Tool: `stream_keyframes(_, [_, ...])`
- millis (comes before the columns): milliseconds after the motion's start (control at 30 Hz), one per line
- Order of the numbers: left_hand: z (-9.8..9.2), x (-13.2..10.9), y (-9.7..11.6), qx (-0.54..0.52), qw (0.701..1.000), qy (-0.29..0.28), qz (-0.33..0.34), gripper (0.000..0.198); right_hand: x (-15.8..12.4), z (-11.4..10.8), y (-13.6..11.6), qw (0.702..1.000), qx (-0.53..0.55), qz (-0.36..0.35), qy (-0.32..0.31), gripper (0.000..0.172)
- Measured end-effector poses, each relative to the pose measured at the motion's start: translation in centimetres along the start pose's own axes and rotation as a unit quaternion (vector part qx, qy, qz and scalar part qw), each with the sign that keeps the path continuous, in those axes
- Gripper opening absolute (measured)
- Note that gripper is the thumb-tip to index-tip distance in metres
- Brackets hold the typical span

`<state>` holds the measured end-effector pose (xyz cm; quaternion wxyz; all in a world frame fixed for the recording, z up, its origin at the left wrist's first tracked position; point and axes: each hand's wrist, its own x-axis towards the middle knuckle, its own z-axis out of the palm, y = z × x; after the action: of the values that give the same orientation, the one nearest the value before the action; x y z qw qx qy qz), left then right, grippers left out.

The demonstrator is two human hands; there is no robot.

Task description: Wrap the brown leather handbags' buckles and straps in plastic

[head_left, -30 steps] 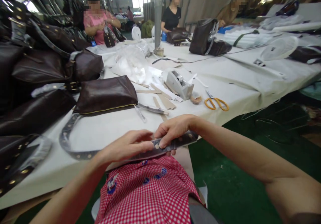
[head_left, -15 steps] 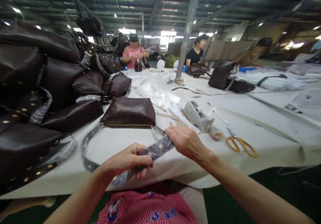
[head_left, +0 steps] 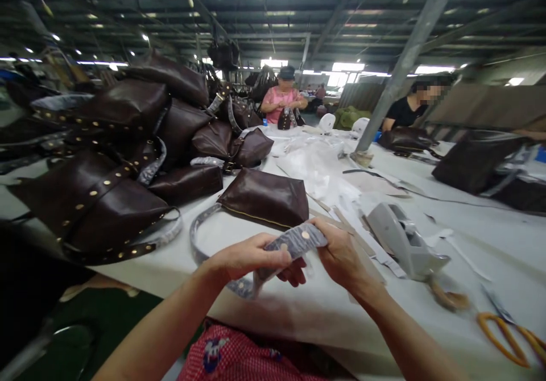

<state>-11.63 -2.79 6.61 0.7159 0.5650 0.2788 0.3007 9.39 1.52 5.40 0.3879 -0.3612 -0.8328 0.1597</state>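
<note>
Plastic-wrapped strap (head_left: pixel 303 239) is held above the white table (head_left: pixel 309 304) — left hand (head_left: pixel 251 257) grasping it under the thumb, right hand (head_left: pixel 339 253) grasping it farther along — with a brown pouch (head_left: pixel 267 198) just beyond the grip.

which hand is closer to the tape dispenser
Right. In the picture, the right hand is a little left of the tape dispenser; the left hand is farther left.

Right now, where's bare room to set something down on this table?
Bare tabletop shows between your right forearm and the scissors; a smaller patch lies inside the strap loop, before the pouch. Your left is crowded with piled bags.
</note>
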Motion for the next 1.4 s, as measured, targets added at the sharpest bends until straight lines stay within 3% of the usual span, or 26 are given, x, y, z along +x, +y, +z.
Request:
stream_keyframes(133, [0.7,0.5,0.3,-0.07,0.994,0.082,0.027,0.043,1.0,1.5,0.0,1.0,-0.014,-0.011,-0.001,0.021])
stream_keyframes(300, [0.3,0.9,-1.2,-0.103,0.987,0.117,0.049,0.036,1.2,1.8,2.0,0.98,-0.148,-0.098,0.089,0.043])
stream_keyframes(400, [0.0,1.2,-1.8,-0.123,0.985,0.108,0.06,0.036,0.7,1.6,2.9,0.975,-0.197,-0.071,0.07,0.04])
stream_keyframes(633, [-0.6,1.3,-2.3,-0.139,0.983,0.108,0.056,0.033,0.3,1.5,2.8,0.984,-0.178,0.001,0.025,0.034])
stream_keyframes(733, [-0.4,1.5,-2.5,-0.119,0.984,0.116,0.06,0.033,0.4,2.2,1.9,0.991,-0.097,0.083,0.047,0.028])
stream_keyframes(833, [0.0,2.0,-2.7,-0.064,0.985,0.152,0.05,0.031,0.5,3.4,0.8,0.977,0.119,0.164,0.06,0.024])
stream_keyframes(933, [0.5,2.4,-3.1,-0.015,0.977,0.205,0.056,0.026,0.4,4.7,0.0,0.897,0.38,0.225,0.008,0.026])
stream_keyframes(1000, [0.7,2.4,-3.4,-0.006,0.97,0.232,0.068,0.025,0.3,5.0,-0.2,0.85,0.467,0.244,-0.017,0.029])
stream_keyframes(1067, [0.6,2.0,-3.5,-0.022,0.969,0.237,0.064,0.026,0.2,4.8,-0.3,0.853,0.46,0.248,-0.018,0.032])
stream_keyframes(1200, [-0.1,1.4,-3.2,-0.064,0.976,0.206,0.036,0.036,0.1,4.1,-0.4,0.902,0.359,0.24,0.015,0.035])
stream_keyframes(1400, [-0.2,2.0,-3.1,-0.072,0.987,0.142,0.028,0.028,0.2,4.1,-1.2,0.873,0.411,0.255,-0.063,0.046])
